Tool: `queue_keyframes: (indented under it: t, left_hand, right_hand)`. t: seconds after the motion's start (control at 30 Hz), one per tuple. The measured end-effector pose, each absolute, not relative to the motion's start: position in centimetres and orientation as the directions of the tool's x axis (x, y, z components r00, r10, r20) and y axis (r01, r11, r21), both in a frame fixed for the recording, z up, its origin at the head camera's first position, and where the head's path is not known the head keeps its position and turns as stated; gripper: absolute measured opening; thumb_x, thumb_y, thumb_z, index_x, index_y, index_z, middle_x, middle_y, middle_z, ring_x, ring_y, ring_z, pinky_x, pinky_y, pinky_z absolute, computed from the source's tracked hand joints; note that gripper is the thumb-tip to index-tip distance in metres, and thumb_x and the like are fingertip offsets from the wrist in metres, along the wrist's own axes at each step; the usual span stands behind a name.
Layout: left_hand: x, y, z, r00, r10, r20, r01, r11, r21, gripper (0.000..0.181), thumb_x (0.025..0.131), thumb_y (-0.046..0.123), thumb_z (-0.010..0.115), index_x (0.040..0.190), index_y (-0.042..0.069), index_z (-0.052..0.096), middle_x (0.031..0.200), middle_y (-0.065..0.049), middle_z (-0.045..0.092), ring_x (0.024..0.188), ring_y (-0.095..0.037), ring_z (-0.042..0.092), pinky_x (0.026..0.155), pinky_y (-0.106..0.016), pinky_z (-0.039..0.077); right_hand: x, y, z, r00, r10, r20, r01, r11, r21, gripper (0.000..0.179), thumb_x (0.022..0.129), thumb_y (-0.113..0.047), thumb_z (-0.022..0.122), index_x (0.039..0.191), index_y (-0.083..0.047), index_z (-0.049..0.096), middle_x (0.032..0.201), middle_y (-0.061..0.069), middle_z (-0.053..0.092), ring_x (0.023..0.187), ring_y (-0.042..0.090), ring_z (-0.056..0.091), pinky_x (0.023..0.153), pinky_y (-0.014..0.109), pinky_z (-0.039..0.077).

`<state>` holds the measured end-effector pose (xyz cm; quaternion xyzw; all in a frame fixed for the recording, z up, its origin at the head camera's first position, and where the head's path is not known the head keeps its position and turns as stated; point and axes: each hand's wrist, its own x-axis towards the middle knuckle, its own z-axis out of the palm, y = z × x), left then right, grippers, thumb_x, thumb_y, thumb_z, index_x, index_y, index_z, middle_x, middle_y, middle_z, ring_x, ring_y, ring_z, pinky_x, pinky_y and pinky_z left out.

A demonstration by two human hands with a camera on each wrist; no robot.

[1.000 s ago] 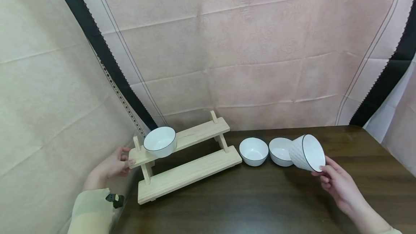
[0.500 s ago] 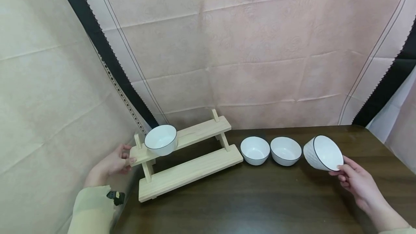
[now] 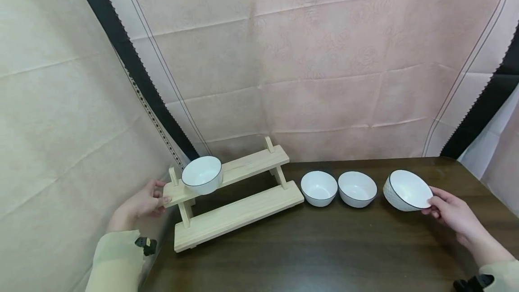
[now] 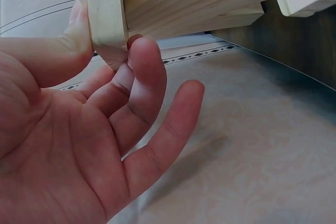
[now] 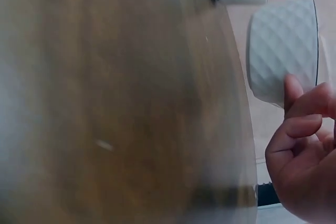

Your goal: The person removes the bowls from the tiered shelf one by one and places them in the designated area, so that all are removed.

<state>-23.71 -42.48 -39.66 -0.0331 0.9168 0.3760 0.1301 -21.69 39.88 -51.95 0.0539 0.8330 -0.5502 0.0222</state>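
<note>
At the left, my left hand (image 3: 139,204) pinches the end of the upper board of a two-tier wooden shelf (image 3: 239,215); thumb and curled fingers (image 4: 147,61) are round the board's edge in the left wrist view. A white bowl (image 3: 201,175) stands on the left part of the upper tier. My right hand (image 3: 454,213) pinches the near right rim of a white dark-rimmed bowl (image 3: 407,190), slightly tilted. Its raised diamond pattern (image 5: 283,45) shows in the right wrist view. Whether this bowl touches the table is hard to tell.
Two more white bowls, the left one (image 3: 319,188) and the right one (image 3: 357,189), stand side by side between the shelf and the held bowl. The dark wooden table (image 3: 324,247) ends at a pale cloth backdrop (image 3: 324,80) behind and at the left.
My right hand has carried its bowl rightward, away from the two standing bowls, and turned it from steeply tilted to nearly upright. The left hand keeps its hold on the shelf.
</note>
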Motion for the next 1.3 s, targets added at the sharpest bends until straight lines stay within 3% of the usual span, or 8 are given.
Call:
queue_keyframes:
  t: [0.1,0.13,0.37,0.63,0.97,1.3]
  left_hand:
    - [-23.7,-42.5,-39.8,-0.964,0.032,-0.264,-0.162,0.717,0.678,0.07,0.111,0.016,0.063,0.157,-0.009,0.015,0.119,-0.027,0.063,0.091,-0.023,0.069,0.086,-0.047,0.065]
    - [-23.7,-42.5,-39.8,-0.964,0.028,-0.266,-0.166,0.718,0.676,0.07,0.111,0.016,0.063,0.156,-0.008,0.016,0.118,-0.026,0.063,0.091,-0.023,0.069,0.085,-0.046,0.065]
    - [-23.8,-42.5,-40.2,-0.964,0.018,-0.265,-0.17,0.722,0.67,0.069,0.11,0.016,0.064,0.156,-0.008,0.017,0.116,-0.025,0.064,0.091,-0.024,0.068,0.085,-0.047,0.065]
    - [-23.8,-42.3,-40.0,-0.963,0.007,-0.27,-0.174,0.748,0.641,0.07,0.108,0.015,0.067,0.154,-0.009,0.02,0.118,-0.028,0.061,0.09,-0.024,0.07,0.083,-0.048,0.066]
    - [-23.9,-42.2,-38.6,-0.952,0.016,-0.307,-0.16,0.826,0.54,0.069,0.107,0.022,0.07,0.15,-0.009,0.026,0.11,-0.024,0.07,0.091,-0.026,0.073,0.084,-0.046,0.059]
    - [-24.3,-41.0,-37.1,-0.957,0.049,-0.287,-0.087,0.893,0.443,0.06,0.105,0.021,0.072,0.14,-0.011,0.034,0.092,-0.017,0.071,0.082,-0.025,0.071,0.078,-0.035,0.049]
  right_hand:
    - [-22.7,40.3,-51.2,-0.993,0.037,-0.112,0.114,0.521,-0.846,0.057,0.118,-0.022,0.035,0.16,0.016,0.027,0.082,-0.015,0.07,0.073,0.003,0.059,0.066,0.024,0.05]
    - [-23.0,40.4,-51.0,-0.993,0.023,-0.118,0.111,0.545,-0.831,0.059,0.117,-0.022,0.034,0.161,0.018,0.024,0.082,-0.015,0.07,0.073,0.003,0.059,0.066,0.024,0.05]
    - [-24.5,40.8,-50.3,-0.988,-0.039,-0.147,0.094,0.605,-0.791,0.058,0.117,-0.02,0.034,0.16,0.019,0.025,0.082,-0.004,0.069,0.073,0.01,0.06,0.065,0.027,0.049]
    - [-25.5,40.6,-50.4,-0.987,-0.081,-0.136,0.046,0.674,-0.737,0.056,0.117,-0.017,0.034,0.157,0.023,0.03,0.09,0.001,0.066,0.078,0.007,0.06,0.072,0.024,0.049]
    - [-25.6,41.1,-50.6,-0.981,-0.011,-0.196,0.141,0.657,-0.74,0.072,0.117,-0.041,0.043,0.162,0.013,0.027,0.092,-0.004,0.079,0.085,-0.003,0.061,0.076,0.028,0.052]
    - [-25.1,41.8,-51.5,-0.967,0.049,-0.251,0.236,0.55,-0.801,0.086,0.111,-0.064,0.045,0.167,0.0,0.03,0.093,-0.018,0.074,0.085,0.014,0.056,0.075,0.03,0.051]
